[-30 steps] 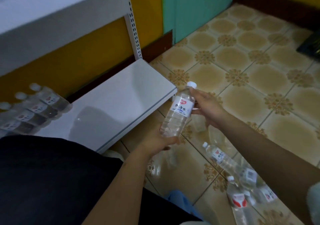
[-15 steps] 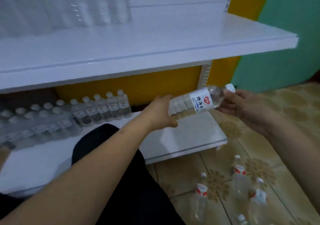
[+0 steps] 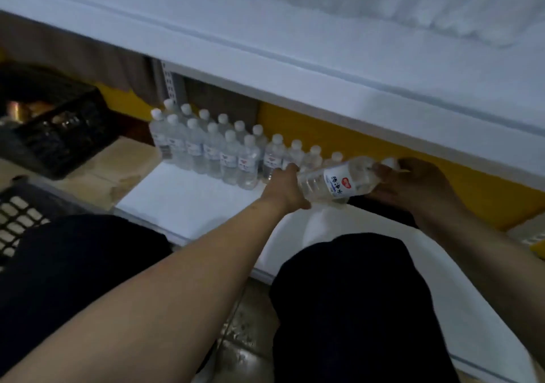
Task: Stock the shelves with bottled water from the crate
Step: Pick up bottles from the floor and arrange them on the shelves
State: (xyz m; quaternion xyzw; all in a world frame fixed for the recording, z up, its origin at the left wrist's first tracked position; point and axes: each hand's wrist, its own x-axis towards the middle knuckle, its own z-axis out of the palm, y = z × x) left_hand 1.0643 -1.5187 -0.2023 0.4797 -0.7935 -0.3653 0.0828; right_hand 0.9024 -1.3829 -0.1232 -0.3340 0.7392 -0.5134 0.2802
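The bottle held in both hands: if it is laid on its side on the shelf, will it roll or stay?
The bottle is round and smooth, so it would probably roll. It looks full, so likely rather heavy. Standing upright like the row, it should stay.

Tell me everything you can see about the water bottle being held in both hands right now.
The held bottle is clear plastic, looks full of water, with a white cap and a white label bearing a red mark and dark characters. It lies nearly on its side, cap end to the right and slightly raised, above the white bottom shelf, just in front of the standing bottles. The left hand grips its base; the right hand holds its neck and cap end.
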